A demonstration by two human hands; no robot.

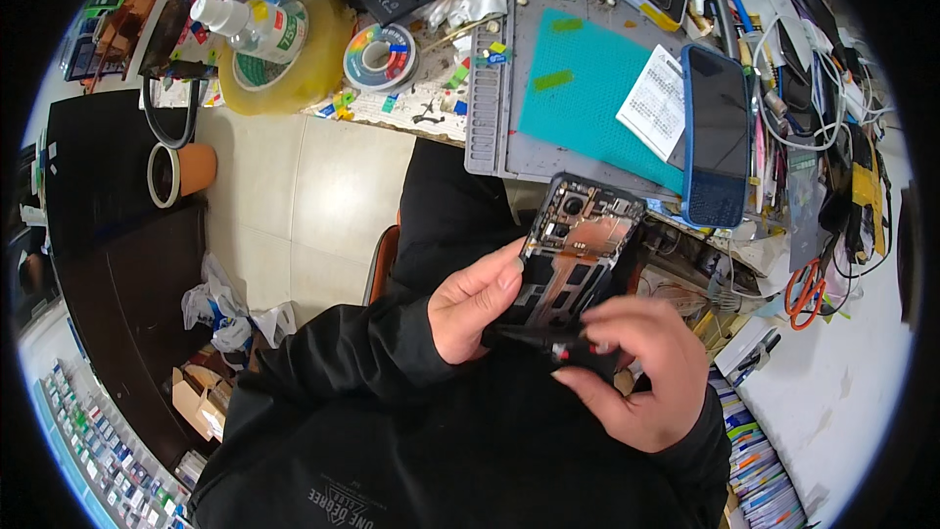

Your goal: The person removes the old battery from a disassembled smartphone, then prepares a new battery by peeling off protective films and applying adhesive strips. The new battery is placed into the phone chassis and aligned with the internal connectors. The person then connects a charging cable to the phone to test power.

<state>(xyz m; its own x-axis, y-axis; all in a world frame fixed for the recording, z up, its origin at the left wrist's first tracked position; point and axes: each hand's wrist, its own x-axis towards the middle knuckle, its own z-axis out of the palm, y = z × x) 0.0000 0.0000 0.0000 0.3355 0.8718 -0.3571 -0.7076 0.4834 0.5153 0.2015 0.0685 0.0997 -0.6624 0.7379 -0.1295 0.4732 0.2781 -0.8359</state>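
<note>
My left hand (473, 302) grips an opened phone frame (578, 245) by its left edge, its inner side up, showing camera modules and copper-coloured parts. My right hand (641, 367) is closed around a black tool with a red mark (568, 345), held across the lower end of the phone frame. Both hands sit above my lap, just in front of the bench edge. My black sleeves come in from below.
A grey work mat (490, 108) with a teal pad (587, 88) lies on the bench, with a blue phone (717, 137) and a folded paper (654, 103) on it. Tape rolls (382, 57), a bottle (245, 24), cables and orange-handled scissors (805, 294) crowd around. Tiled floor lies left.
</note>
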